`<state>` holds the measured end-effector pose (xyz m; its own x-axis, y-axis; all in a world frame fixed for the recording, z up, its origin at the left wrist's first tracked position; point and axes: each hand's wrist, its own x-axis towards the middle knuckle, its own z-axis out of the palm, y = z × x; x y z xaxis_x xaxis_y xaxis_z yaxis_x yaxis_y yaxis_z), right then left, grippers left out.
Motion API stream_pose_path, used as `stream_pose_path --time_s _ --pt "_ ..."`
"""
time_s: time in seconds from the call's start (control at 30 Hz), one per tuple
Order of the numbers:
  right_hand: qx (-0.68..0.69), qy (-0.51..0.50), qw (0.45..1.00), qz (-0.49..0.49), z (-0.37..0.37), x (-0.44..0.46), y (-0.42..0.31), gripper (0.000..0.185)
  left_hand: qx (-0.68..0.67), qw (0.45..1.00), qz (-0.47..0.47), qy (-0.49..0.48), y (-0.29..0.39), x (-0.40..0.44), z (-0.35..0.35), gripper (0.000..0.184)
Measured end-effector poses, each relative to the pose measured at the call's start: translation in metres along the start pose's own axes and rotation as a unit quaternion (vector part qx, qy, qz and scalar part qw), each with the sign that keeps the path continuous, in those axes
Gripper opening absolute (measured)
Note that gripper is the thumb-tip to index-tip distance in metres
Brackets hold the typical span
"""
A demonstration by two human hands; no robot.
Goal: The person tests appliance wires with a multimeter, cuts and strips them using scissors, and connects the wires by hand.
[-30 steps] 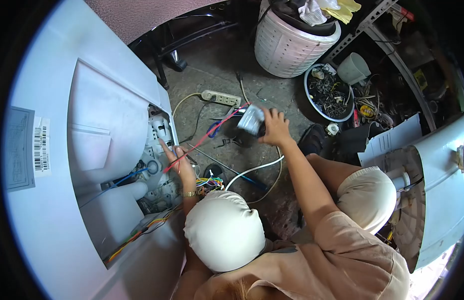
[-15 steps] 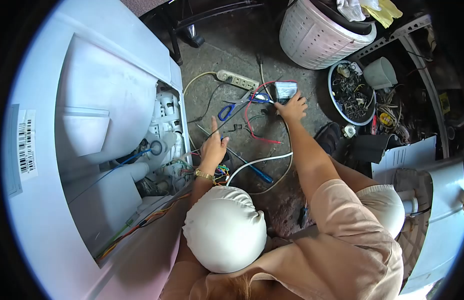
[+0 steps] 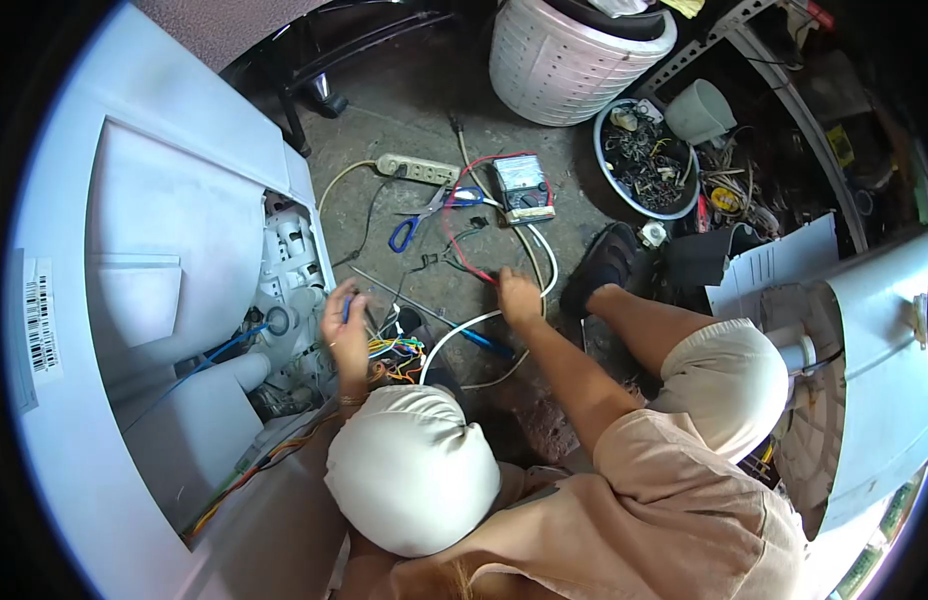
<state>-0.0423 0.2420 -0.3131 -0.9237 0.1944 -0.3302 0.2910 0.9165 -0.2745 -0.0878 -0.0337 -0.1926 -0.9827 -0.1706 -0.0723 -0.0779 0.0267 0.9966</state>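
Note:
My right hand (image 3: 520, 300) is closed on the red test probe (image 3: 487, 278), whose red lead runs up to an analog multimeter (image 3: 524, 187) on the floor. My left hand (image 3: 346, 328) is curled beside the opened white appliance (image 3: 59, 215). A small blue thing (image 3: 346, 306) shows between its fingers, too small to name. Just right of that hand lies a bundle of coloured wires (image 3: 399, 355). Blue-handled scissors (image 3: 416, 222) lie on the floor ahead, near a dark clip (image 3: 424, 262). A screwdriver with a blue handle (image 3: 481, 340) lies between my hands.
A power strip (image 3: 416, 169) lies beyond the scissors. A white perforated basket (image 3: 574, 65) stands at the back, with a basin (image 3: 689, 205) of small metal parts to its right. A white cable (image 3: 469, 325) curves across the floor. My shoe (image 3: 606, 265) is at the right.
My right hand has left the multimeter, moved back toward me and taken hold of the red probe. My left hand has gone from outstretched to curled. The view has shifted right.

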Motion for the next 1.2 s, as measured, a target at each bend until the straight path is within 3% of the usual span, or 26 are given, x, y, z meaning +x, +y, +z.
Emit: stream_pose_path --time_s 0.03,0.07,0.1,0.17,0.2,0.23,0.33,0.37,0.4,0.47,0.57,0.67,0.7,0.87,1.03,1.2 --pt "0.055 -0.031 0.998 0.015 -0.003 0.001 -0.011 0.033 -0.001 1.0 -0.016 0.006 -0.001 0.001 -0.003 0.021" --pt "0.138 0.075 0.985 -0.069 -0.011 -0.004 -0.027 0.034 0.0 0.999 -0.033 0.01 -0.004 0.001 -0.008 0.021" --pt "0.184 0.05 0.979 -0.08 -0.034 -0.009 -0.053 0.033 -0.001 0.999 -0.048 0.016 -0.006 0.002 -0.008 0.022" --pt "0.382 0.094 0.901 -0.182 -0.027 0.003 -0.092 0.026 -0.003 1.0 -0.02 -0.008 -0.009 0.002 -0.001 0.019" --pt "0.481 -0.052 0.865 -0.132 -0.046 0.0 -0.11 0.024 -0.003 1.0 -0.006 -0.018 -0.01 0.001 0.0 0.017" --pt "0.696 -0.244 0.676 -0.001 -0.06 -0.004 -0.126 0.023 0.002 1.0 -0.01 -0.026 -0.009 0.0 0.0 0.019" --pt "0.674 -0.114 0.711 -0.163 -0.066 -0.009 -0.149 0.02 0.003 0.999 -0.017 -0.041 -0.007 0.0 0.002 0.023" --pt "0.531 -0.032 0.819 -0.215 -0.069 -0.007 -0.15 0.024 -0.006 0.999 -0.019 -0.04 -0.009 0.0 0.003 0.022" --pt "0.437 0.017 0.864 -0.248 -0.088 -0.012 -0.153 0.023 -0.011 0.999 -0.022 -0.038 -0.01 -0.001 0.0 0.022" --pt "0.263 0.233 0.861 -0.368 -0.101 -0.012 -0.156 0.015 0.001 0.999 -0.024 -0.034 0.0 -0.002 0.002 0.024" --pt "0.317 0.21 0.836 -0.395 -0.097 -0.006 -0.158 0.014 -0.018 0.999 -0.033 -0.038 -0.006 0.002 -0.001 0.025" --pt "0.469 -0.012 0.837 -0.282 -0.1 -0.014 -0.158 0.015 -0.008 0.998 -0.038 -0.051 -0.008 0.005 -0.002 0.025" --pt "0.516 0.003 0.803 -0.296 -0.097 -0.012 -0.162 0.015 -0.008 0.998 -0.039 -0.059 -0.009 0.005 0.0 0.025" --pt "0.483 0.001 0.826 -0.292 -0.083 -0.002 -0.16 0.017 0.037 0.999 -0.014 -0.037 -0.013 0.003 0.005 0.019" --pt "0.56 -0.051 0.796 -0.223 -0.067 0.006 -0.164 0.014 0.035 0.998 -0.03 -0.037 -0.008 0.003 0.009 0.043" --pt "0.555 -0.041 0.791 -0.253 -0.067 0.007 -0.167 0.012 0.061 0.997 -0.048 -0.016 -0.001 0.0 0.01 0.046"
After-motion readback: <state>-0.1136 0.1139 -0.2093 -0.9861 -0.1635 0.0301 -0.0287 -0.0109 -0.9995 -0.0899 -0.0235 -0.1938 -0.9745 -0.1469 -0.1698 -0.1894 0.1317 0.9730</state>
